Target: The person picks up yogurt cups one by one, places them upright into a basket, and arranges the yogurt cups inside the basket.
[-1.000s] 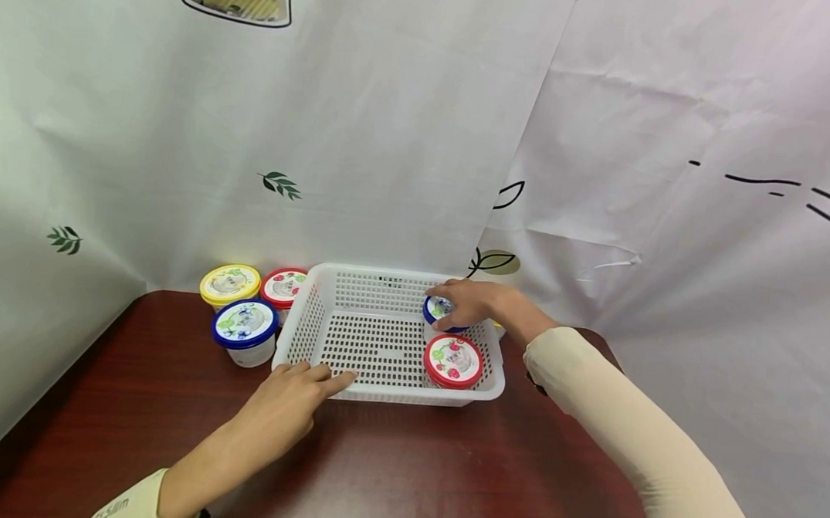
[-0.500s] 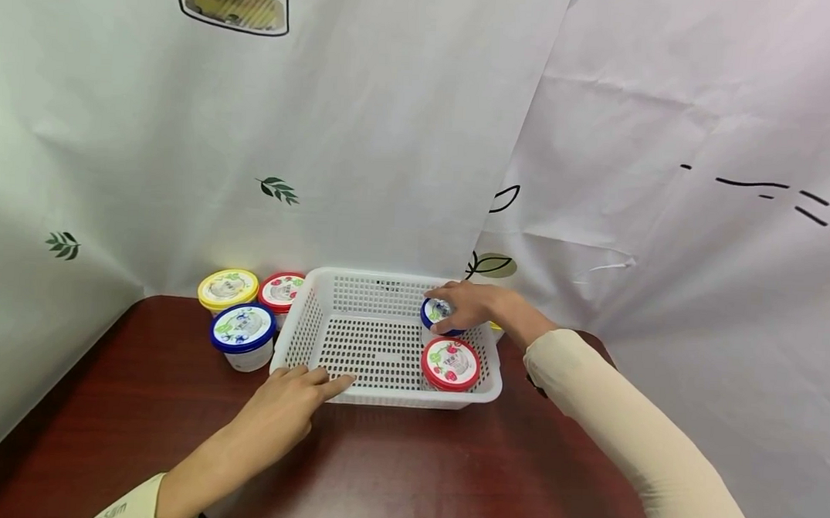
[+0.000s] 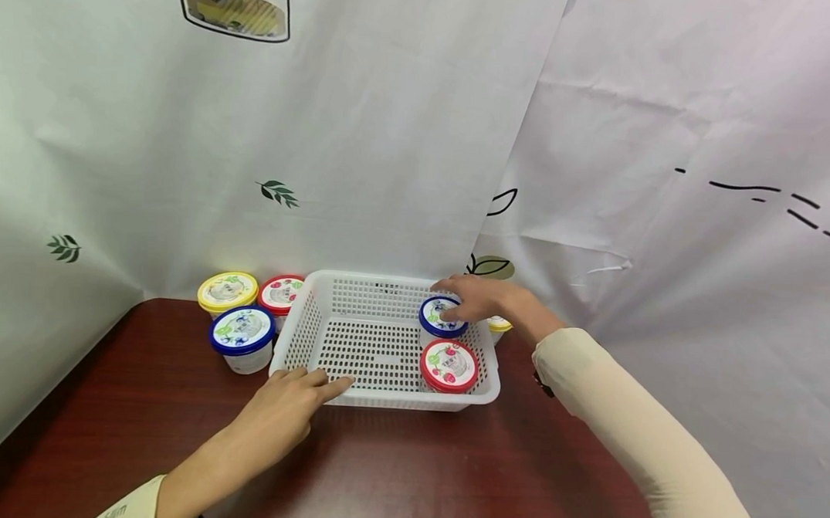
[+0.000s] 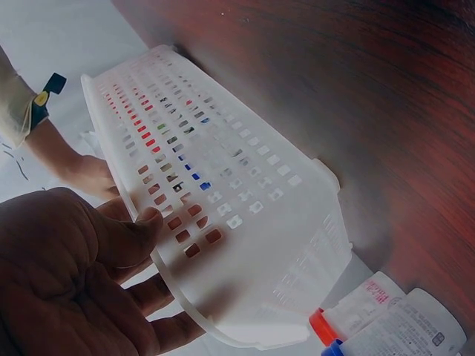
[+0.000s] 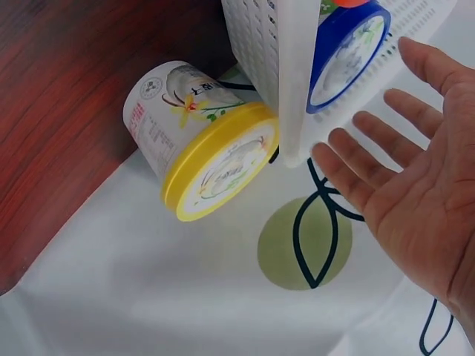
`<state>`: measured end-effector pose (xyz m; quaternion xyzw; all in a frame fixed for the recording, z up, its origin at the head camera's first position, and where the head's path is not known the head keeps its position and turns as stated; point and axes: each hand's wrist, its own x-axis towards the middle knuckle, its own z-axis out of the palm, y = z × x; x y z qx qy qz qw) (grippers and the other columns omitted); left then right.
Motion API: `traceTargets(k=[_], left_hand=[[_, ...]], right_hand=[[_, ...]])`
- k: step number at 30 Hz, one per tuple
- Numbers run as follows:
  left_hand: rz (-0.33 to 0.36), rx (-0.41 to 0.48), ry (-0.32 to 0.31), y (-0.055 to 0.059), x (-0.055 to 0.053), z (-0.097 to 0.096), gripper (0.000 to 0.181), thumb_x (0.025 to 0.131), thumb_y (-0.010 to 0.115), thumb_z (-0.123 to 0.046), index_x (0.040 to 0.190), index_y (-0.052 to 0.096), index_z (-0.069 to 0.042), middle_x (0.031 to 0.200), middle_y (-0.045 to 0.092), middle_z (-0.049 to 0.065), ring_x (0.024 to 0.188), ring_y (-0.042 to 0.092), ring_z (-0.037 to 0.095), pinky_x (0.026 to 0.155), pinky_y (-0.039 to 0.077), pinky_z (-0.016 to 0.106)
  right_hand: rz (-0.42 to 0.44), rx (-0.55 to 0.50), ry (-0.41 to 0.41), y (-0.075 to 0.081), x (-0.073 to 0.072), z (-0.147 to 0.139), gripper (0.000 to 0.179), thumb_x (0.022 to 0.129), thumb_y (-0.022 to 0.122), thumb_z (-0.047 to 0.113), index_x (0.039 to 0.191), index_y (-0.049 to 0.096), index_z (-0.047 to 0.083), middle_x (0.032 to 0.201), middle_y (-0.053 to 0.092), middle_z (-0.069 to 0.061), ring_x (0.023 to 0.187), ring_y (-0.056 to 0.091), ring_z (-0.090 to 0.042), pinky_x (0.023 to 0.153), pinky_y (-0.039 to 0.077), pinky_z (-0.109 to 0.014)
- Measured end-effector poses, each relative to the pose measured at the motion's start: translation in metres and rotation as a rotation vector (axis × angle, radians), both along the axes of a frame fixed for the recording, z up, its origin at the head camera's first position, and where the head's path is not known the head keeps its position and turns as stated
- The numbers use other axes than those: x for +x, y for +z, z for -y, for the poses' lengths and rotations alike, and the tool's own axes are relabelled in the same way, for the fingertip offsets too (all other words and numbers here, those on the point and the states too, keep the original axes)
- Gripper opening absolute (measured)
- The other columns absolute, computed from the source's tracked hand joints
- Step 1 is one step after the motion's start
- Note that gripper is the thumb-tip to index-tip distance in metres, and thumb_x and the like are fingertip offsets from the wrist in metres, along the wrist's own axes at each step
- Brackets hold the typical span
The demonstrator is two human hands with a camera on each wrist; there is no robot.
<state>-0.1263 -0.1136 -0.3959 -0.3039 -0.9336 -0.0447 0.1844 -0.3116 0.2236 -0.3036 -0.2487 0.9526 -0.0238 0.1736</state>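
My left hand [image 3: 289, 402] grips the front left rim of a white perforated plastic basket [image 3: 409, 400]; in the left wrist view its thumb lies on the outer wall with the fingers over the rim. Inside the basket's right end stand two paper tubs, a blue-lidded tub [image 3: 432, 315] at the back and a red-lidded tub [image 3: 449, 369] in front. Over the blue lid hovers my right hand [image 3: 481, 298], fingers spread and holding nothing; the right wrist view shows a gap between them and the blue-lidded tub [image 5: 349, 59].
Left of the basket, a yellow-lidded tub [image 3: 227, 291], a red-lidded tub [image 3: 280, 292] and a blue-lidded tub [image 3: 242, 336] stand close together. Another yellow-lidded tub [image 5: 223, 159] is just outside the basket's right side. A printed curtain [image 3: 392, 134] hangs behind the dark red table [image 3: 405, 475].
My right hand has let go of the blue-lidded tub in the basket and moved slightly up and right, uncovering more of its lid. The left hand keeps its place on the rim.
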Motion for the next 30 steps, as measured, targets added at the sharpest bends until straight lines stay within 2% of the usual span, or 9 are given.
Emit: traceTargets(k=[4, 12, 20, 30], left_hand=[[-0.013, 0.002, -0.002, -0.001, 0.0, 0.0, 0.066, 0.079, 0.077, 0.011, 0.134, 0.081, -0.025, 0.106, 0.078, 0.0, 0.087, 0.067, 0.024, 0.084, 0.059, 0.045], [0.004, 0.011, -0.002, -0.001, 0.0, 0.0, 0.069, 0.08, 0.076, 0.012, 0.136, 0.081, -0.026, 0.108, 0.078, 0.001, 0.087, 0.067, 0.024, 0.085, 0.059, 0.046], [0.018, 0.015, 0.004, 0.0, 0.0, -0.001, 0.069, 0.08, 0.075, 0.013, 0.137, 0.081, -0.027, 0.11, 0.08, 0.001, 0.09, 0.068, 0.025, 0.086, 0.059, 0.046], [0.028, 0.015, 0.005, 0.001, 0.0, -0.001, 0.069, 0.08, 0.075, 0.013, 0.137, 0.081, -0.026, 0.109, 0.079, 0.001, 0.089, 0.067, 0.025, 0.087, 0.059, 0.046]], right_hand=[[-0.006, -0.013, -0.016, 0.002, 0.0, -0.005, 0.07, 0.109, 0.066, 0.035, 0.174, 0.044, 0.02, 0.182, 0.039, -0.02, 0.169, 0.038, -0.043, 0.136, 0.035, -0.063], [-0.033, -0.033, -0.031, 0.009, 0.0, -0.015, 0.069, 0.105, 0.066, 0.024, 0.171, 0.049, 0.015, 0.178, 0.046, -0.02, 0.167, 0.041, -0.045, 0.134, 0.038, -0.064], [-0.061, -0.02, -0.036, 0.011, -0.001, -0.025, 0.068, 0.104, 0.066, 0.02, 0.169, 0.051, 0.009, 0.175, 0.05, -0.021, 0.165, 0.044, -0.045, 0.135, 0.038, -0.064], [-0.061, 0.004, -0.076, 0.015, -0.001, -0.037, 0.07, 0.104, 0.065, 0.021, 0.171, 0.048, 0.011, 0.177, 0.047, -0.022, 0.167, 0.041, -0.047, 0.134, 0.036, -0.067]])
